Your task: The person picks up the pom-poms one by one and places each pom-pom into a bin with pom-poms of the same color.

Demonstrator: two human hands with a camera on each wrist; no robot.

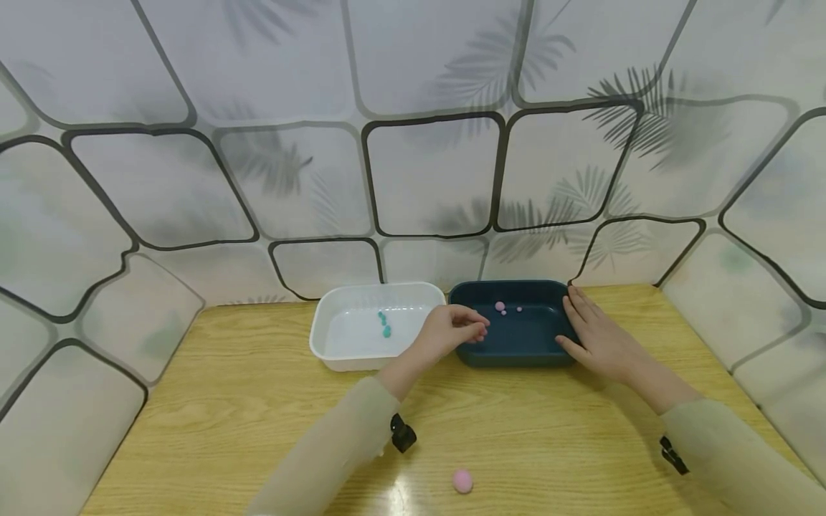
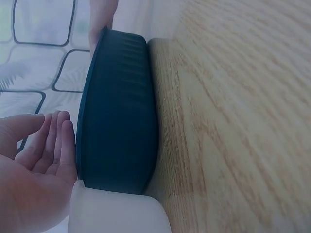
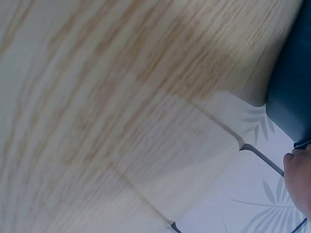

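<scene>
My left hand [image 1: 445, 331] hovers over the left end of a dark teal tray [image 1: 516, 360], its fingers slightly bent. No item shows between its fingers in the left wrist view, where the hand [image 2: 39, 179] is beside the tray's rim. My right hand [image 1: 596, 342] rests on the tray's right end with fingers extended and the thumb over the rim. Inside the tray lie several small pink balls [image 1: 500, 307] of different sizes. To the left stands a white tray [image 1: 335, 344], holding several small turquoise balls [image 1: 386, 332] in a line.
A larger pink ball [image 1: 462, 481] lies on the wood-grain table [image 1: 245, 408] near the front edge. Patterned cloth [image 1: 432, 179] with leaf prints rises behind the trays and on both sides. The two trays stand side by side at the back.
</scene>
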